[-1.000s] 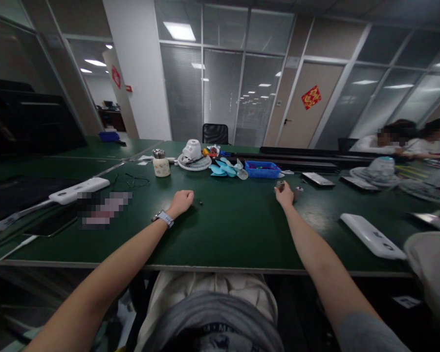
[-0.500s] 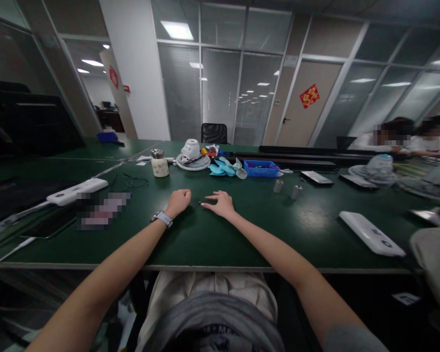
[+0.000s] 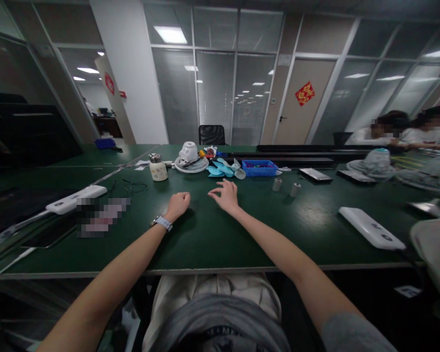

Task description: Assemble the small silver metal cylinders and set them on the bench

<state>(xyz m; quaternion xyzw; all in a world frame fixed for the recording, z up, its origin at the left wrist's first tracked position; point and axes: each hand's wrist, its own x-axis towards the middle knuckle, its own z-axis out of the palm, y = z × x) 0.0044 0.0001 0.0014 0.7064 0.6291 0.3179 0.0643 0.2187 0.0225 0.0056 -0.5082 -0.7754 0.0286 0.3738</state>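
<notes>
My left hand point(image 3: 178, 205) rests on the green table as a closed fist, with a watch point(image 3: 162, 223) on the wrist; whatever it may hold is hidden. Across a small gap, my right hand point(image 3: 227, 196) is slightly raised. Its thumb and index finger come together at the tips while the other fingers stay looser. Anything in that pinch is too small to make out. Beyond my hands lie light-blue fan blades point(image 3: 221, 169), a white fan head on its round grille point(image 3: 190, 164), and a cream flask point(image 3: 158, 168) with a metal lid.
A blue tray point(image 3: 260, 170) holds small parts. Two metal cylinders point(image 3: 277, 185) stand to the right. A white oblong fan part point(image 3: 370, 229) lies near the front right. At left are a power strip point(image 3: 77, 199), cables and a phone. Two people sit at the far right.
My right hand has lifted and shifted away from the left, its thumb and index finger drawing together. The tiny dark thing at its thumb tip no longer shows. My left fist stays closed.
</notes>
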